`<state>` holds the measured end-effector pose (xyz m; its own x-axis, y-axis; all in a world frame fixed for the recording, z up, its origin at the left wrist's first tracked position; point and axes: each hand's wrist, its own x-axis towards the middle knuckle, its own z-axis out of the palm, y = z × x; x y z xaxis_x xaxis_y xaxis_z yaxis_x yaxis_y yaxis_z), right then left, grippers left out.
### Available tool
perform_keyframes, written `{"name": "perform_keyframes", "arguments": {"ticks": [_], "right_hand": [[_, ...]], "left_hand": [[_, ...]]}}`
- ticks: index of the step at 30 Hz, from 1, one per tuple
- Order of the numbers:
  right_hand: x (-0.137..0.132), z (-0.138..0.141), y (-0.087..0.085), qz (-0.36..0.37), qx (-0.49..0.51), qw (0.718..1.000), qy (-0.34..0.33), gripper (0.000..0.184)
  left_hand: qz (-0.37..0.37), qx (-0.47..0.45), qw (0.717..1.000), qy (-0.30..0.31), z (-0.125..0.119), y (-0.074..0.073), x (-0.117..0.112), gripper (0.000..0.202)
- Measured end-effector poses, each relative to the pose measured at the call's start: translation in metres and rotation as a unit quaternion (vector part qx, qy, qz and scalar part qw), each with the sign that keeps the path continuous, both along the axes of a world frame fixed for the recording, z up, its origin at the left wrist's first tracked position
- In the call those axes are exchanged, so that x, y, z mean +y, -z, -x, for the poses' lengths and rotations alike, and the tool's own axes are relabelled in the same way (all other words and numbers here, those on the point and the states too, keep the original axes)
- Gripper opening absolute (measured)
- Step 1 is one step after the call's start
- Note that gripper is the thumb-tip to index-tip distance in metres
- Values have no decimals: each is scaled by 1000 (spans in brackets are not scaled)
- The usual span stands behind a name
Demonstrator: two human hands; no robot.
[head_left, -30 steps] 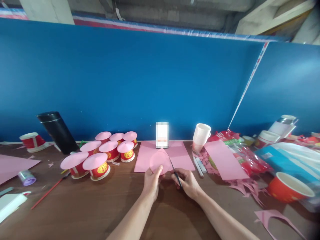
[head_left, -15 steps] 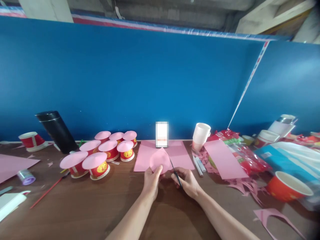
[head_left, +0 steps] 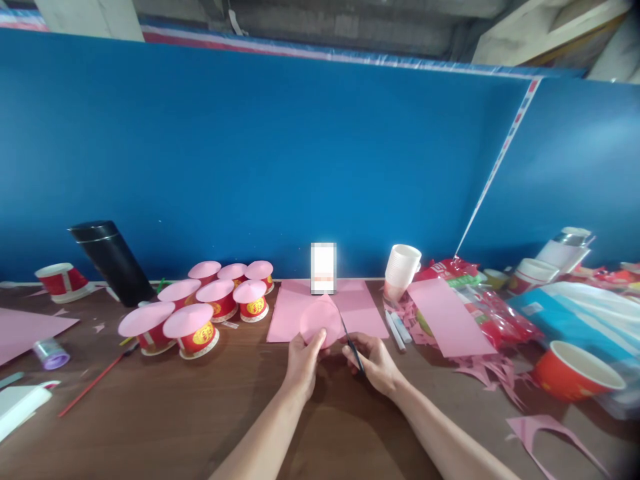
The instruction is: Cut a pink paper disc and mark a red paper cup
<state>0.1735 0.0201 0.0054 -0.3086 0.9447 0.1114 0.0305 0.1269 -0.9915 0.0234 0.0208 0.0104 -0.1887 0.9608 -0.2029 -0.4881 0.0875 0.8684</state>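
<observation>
Between the thumb and fingers of my left hand (head_left: 304, 363) is a round piece of pink paper (head_left: 319, 321), its upper edge coming to a small point. My right hand (head_left: 376, 363) is closed on a pair of scissors (head_left: 354, 348), dark at the handle, with the thin blades slanting up and left beside the disc's right edge. From this angle I cannot tell whether the blades touch the paper. Pink sheets (head_left: 360, 312) lie flat on the table behind both hands. A phone-like upright object (head_left: 324, 270), blurred out, stands at their back edge.
Left of my hands stand several red cups (head_left: 201, 340) topped with pink paper cones (head_left: 188, 320). A black flask (head_left: 113, 263) leans behind them. To the right are stacked paper cups (head_left: 401, 270), markers (head_left: 395, 330), pink scraps (head_left: 493, 373) and an orange bowl (head_left: 575, 373).
The pink disc seems turned very slightly, its pointed upper edge looking less sharp now. Both hands keep nearly the same place and grip; the whole view has shifted a little.
</observation>
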Motion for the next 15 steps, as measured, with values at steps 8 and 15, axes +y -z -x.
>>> {"name": "perform_keyframes", "arguments": {"ticks": [8, 15], "right_hand": [[0, 0, -1, -17, -1, 1000, -3, 37], [-1, -1, -1, -27, -16, 999, 9, 36]], "left_hand": [[-20, 5, 1000, 20, 1, 6, 1, 33], [-20, -3, 1000, 15, 1, 5, 1, 35]]}}
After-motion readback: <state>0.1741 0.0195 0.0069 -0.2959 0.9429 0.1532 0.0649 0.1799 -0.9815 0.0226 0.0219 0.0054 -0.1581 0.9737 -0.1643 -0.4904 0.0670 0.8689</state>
